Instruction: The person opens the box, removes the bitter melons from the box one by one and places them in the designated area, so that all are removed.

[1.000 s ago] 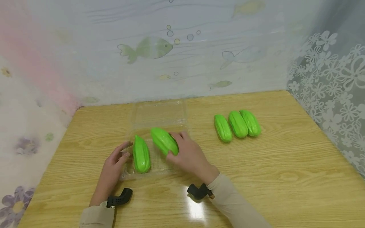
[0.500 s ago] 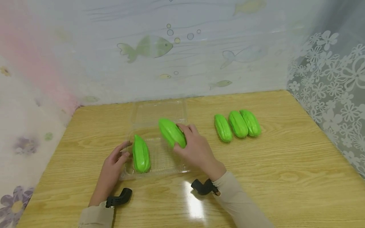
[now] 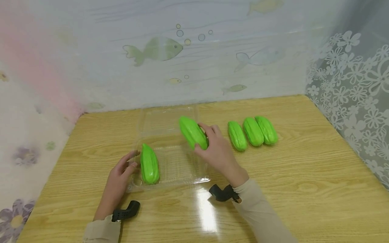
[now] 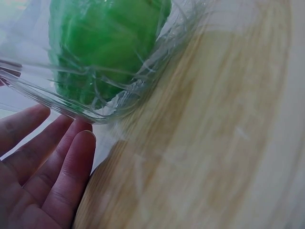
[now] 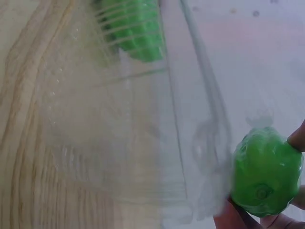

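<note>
My right hand (image 3: pixel 219 152) grips a green ribbed gourd (image 3: pixel 192 131), fingers and thumb on its sides. In the head view it is over the right part of a clear plastic clamshell container (image 3: pixel 182 180), whose lid (image 3: pixel 167 118) lies open at the back. The right wrist view shows the held gourd (image 5: pixel 267 171) end-on beside the container's blurred wall. A second gourd (image 3: pixel 150 164) lies in the container's left side. My left hand (image 3: pixel 120 175) is at the container's left edge; in the left wrist view its extended fingers (image 4: pixel 71 167) touch the rim from outside.
To the right of the container, several more objects are absent from the group: a single gourd (image 3: pixel 237 136) lies beside two touching gourds (image 3: pixel 253 131) on the wooden table (image 3: pixel 288 189). A curtain (image 3: pixel 212 67) with printed fish hangs behind the table.
My right hand has carried its gourd away from the container's middle, rightward and toward the back. My left hand and the gourd inside the container stay almost in place.
</note>
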Tool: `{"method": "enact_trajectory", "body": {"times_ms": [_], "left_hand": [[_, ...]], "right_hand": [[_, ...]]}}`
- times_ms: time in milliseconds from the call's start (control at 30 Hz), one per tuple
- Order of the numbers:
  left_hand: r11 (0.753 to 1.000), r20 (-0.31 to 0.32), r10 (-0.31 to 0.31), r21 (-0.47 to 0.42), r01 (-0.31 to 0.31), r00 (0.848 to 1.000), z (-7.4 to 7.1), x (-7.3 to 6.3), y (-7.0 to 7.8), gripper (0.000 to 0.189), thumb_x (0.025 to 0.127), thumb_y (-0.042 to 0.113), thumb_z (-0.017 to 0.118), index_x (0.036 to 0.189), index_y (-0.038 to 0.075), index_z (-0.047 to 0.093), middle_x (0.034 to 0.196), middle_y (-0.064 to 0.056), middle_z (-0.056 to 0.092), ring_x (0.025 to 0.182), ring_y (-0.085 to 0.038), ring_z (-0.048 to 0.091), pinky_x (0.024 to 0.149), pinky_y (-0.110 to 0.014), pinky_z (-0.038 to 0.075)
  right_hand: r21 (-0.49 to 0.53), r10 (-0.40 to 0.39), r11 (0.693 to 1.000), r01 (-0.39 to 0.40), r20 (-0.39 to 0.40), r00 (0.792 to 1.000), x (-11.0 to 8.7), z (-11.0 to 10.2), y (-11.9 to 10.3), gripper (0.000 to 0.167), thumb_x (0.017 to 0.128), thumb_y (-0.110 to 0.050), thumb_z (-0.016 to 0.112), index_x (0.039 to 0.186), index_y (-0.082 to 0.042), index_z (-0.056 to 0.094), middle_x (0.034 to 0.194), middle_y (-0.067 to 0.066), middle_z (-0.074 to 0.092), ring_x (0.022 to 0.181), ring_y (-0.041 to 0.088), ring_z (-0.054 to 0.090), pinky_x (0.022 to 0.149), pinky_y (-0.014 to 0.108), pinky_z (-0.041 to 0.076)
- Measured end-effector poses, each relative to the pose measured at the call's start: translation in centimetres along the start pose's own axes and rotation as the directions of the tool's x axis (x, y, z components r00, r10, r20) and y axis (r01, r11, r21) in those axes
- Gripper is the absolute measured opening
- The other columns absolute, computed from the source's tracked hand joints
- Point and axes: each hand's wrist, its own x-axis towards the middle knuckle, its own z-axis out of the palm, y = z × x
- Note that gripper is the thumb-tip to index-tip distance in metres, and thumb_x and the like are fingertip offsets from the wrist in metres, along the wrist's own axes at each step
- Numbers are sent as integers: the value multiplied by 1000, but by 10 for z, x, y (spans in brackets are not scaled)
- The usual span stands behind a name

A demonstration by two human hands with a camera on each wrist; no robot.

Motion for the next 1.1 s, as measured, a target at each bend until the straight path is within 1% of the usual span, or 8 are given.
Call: {"method": "enact_trajectory", "body": {"times_ms": [167, 333, 667, 933, 1100], "left_hand": [[1000, 4, 1, -1, -1, 1000, 0, 1, -3, 43, 94, 35, 43, 135, 23, 39, 130, 5, 46, 93, -13, 57, 83, -20, 37], [1000, 4, 3, -3, -3, 1000, 1, 1, -4, 43, 94, 35, 44, 135, 23, 39, 130, 4, 46, 93, -13, 57, 83, -20, 37], [1000, 3, 5, 4, -5, 1000, 2, 2, -5, 43, 94, 35, 44, 135, 24, 40, 130, 4, 46, 93, -13, 58, 83, -20, 37], [1000, 0, 11, 11, -11, 1000, 2, 2, -5, 43, 94, 35, 44, 135, 23, 40, 130, 4, 46, 92, -12, 58, 83, -19, 37], [1000, 3, 6, 4, -6, 1000, 2, 2, -5, 43, 94, 35, 44, 135, 23, 39, 130, 4, 46, 92, -13, 58, 83, -19, 37]], "right_hand": [[8, 3, 1000, -3, -16, 1000, 3, -6, 4, 62, 74, -28, 56, 133, -20, 40, 102, 3, 42, 61, 16, 46, 45, 26, 40], [2, 29, 1000, -29, -23, 999, 4, -10, 10, 63, 73, -29, 57, 133, -20, 40, 101, 2, 41, 65, 16, 45, 49, 28, 39], [-33, 35, 999, -38, -83, 996, 7, -19, 23, 62, 73, -30, 57, 131, -17, 41, 98, 4, 43, 71, 18, 43, 50, 29, 38], [-20, 74, 997, -77, -115, 991, 9, -30, 32, 60, 75, -30, 56, 132, -16, 41, 96, 4, 42, 69, 18, 43, 53, 30, 38], [-2, 108, 994, -109, -121, 987, 9, -39, 36, 61, 76, -30, 55, 133, -17, 40, 98, 4, 42, 76, 19, 43, 58, 31, 37]]}}
